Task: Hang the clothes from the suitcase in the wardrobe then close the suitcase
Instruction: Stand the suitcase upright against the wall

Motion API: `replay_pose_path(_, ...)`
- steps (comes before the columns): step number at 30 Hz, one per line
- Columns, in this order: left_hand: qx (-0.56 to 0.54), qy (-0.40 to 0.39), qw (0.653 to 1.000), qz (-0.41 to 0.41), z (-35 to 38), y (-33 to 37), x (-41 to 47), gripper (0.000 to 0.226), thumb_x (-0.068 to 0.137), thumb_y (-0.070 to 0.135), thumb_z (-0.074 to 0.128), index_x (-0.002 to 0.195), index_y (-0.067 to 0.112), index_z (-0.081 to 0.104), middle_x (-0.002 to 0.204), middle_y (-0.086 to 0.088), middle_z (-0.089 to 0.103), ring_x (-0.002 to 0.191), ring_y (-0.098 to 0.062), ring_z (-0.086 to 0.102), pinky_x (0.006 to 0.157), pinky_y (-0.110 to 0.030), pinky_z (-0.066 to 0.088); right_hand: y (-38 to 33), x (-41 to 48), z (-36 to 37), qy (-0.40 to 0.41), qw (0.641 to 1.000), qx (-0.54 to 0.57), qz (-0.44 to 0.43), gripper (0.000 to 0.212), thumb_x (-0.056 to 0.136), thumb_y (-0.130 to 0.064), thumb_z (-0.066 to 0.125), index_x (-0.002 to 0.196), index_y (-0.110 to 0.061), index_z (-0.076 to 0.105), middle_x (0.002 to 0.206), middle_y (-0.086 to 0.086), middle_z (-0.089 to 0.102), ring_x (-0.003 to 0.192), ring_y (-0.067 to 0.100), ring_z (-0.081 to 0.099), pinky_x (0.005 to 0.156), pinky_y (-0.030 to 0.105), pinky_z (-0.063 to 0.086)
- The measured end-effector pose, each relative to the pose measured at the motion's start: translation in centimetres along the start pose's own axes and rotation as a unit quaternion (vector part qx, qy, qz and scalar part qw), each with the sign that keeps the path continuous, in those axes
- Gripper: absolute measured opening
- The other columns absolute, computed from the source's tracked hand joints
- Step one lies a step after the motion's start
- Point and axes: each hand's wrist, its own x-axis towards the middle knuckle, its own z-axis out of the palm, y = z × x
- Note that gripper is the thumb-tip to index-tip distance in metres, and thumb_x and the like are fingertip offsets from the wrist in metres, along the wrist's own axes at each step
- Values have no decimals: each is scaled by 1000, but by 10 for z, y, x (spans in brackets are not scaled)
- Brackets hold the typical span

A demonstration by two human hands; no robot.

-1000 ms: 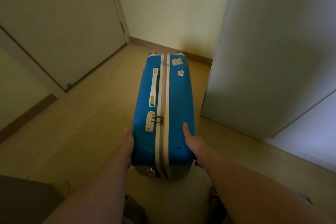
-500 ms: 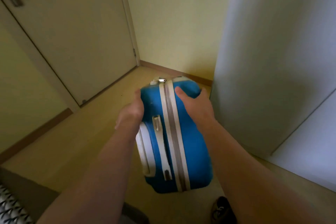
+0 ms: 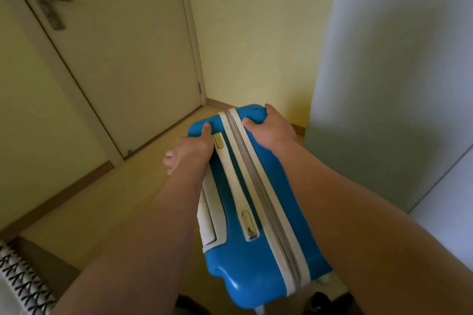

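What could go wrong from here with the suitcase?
The left hand and right hand grip the suitcase by its smooth shell, not its handle, so it may slip. Its near end is by a shoe; a drop could land on it. The wardrobe stands close on the right; a swing might knock it.

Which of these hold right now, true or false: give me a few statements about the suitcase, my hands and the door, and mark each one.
1. The blue suitcase is zipped shut. True.
2. Only the right hand holds it. False: the left hand and the right hand both grip its far end.
3. The door on the left is closed. True.
4. Clothes lie on top of the suitcase. False: nothing is on it but the two hands.
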Motion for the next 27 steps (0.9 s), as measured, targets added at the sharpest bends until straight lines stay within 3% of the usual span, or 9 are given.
replay_pose_path(4,-9,-6,1000,-12,7,6,9,79,90,66,38,144,10,38,142,-16,38,131,-33,35,109,-48,32,2,13,3,-13,1000,-5,4,80,87,-61,57,150,-20,30,146,1,47,130,26,47,102,39,44)
replay_pose_path(8,47,-12,998,-30,14,4,18,66,95,53,33,143,8,42,142,-16,42,131,-33,38,110,-48,32,8,24,17,-47,998,-19,40,72,85,-62,59,141,-20,44,135,2,56,116,23,56,94,37,49)
replay_pose_path(13,42,-23,998,-34,21,-5,15,61,94,40,39,146,9,37,149,-16,39,134,-36,39,111,-53,30,20,21,27,-67,996,-15,50,78,85,-59,63,145,-17,39,141,4,50,125,24,51,96,35,45)
replay_pose_path(16,70,21,994,82,18,-9,-7,69,94,26,45,155,20,13,162,-8,12,146,-34,19,114,-61,17,13,6,18,-36,998,-56,3,65,89,-56,58,140,-16,45,136,5,54,122,25,52,96,35,44)
replay_pose_path(18,103,57,970,211,16,-2,-6,72,90,12,47,155,24,17,164,-1,7,150,-29,8,118,-58,9,-1,-14,7,10,984,-171,-57,52,94,-55,49,130,-17,52,128,6,56,115,26,54,94,39,47)
replay_pose_path(20,82,28,941,328,14,5,5,58,93,8,42,148,26,36,161,4,21,149,-23,17,121,-49,16,-19,-45,-4,28,964,-255,-68,54,97,-60,32,113,-15,59,115,9,59,105,28,56,87,39,47)
replay_pose_path(23,54,-100,927,357,17,10,12,39,103,32,35,139,32,49,149,3,44,134,-22,43,111,-39,35,-31,-95,-9,-70,959,-273,-9,73,86,-78,20,91,-15,57,99,10,64,94,33,60,88,48,47)
replay_pose_path(25,130,-127,922,343,20,10,12,44,103,48,28,141,36,46,143,-2,49,127,-27,48,107,-40,38,-34,-122,-2,-176,941,-286,44,86,78,-86,31,114,-13,58,125,20,57,117,43,51,97,62,40)
replay_pose_path(27,173,-124,918,335,18,12,11,49,102,53,22,146,36,39,145,-4,46,129,-29,46,108,-41,37,-35,-134,8,-253,914,-306,81,98,78,-80,48,146,-11,34,156,26,16,142,53,11,108,71,18)
